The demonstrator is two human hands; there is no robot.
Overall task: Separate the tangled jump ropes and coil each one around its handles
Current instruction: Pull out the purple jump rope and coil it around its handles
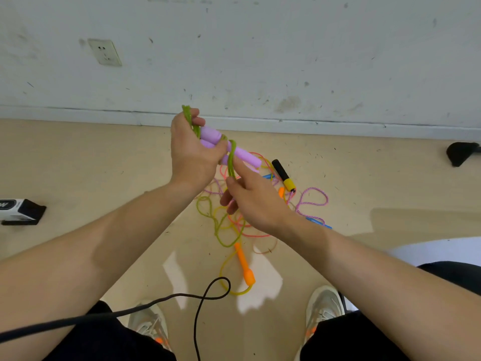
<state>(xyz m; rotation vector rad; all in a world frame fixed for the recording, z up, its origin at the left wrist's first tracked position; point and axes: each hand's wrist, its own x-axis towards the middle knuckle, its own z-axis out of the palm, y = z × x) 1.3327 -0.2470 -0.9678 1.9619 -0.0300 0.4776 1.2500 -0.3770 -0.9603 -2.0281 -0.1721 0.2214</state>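
My left hand (192,152) grips two purple handles (243,153) held side by side, with a bunch of green rope (188,116) sticking up out of the fist. My right hand (253,201) pinches a loop of the green rope (231,162) that passes around the handles. The rest of the green rope trails down to the floor. Below the hands lies a tangle of ropes (234,220): pink, yellow and a pink-and-purple twisted one (312,201). An orange handle (246,267) and a black-and-yellow handle (284,175) lie in it.
A black cable (205,298) loops over the floor near my shoes (324,306). A black-and-white box (20,212) lies at the left. A dark object (462,153) sits by the wall at the right. Blue handle pieces (318,222) show under my right wrist.
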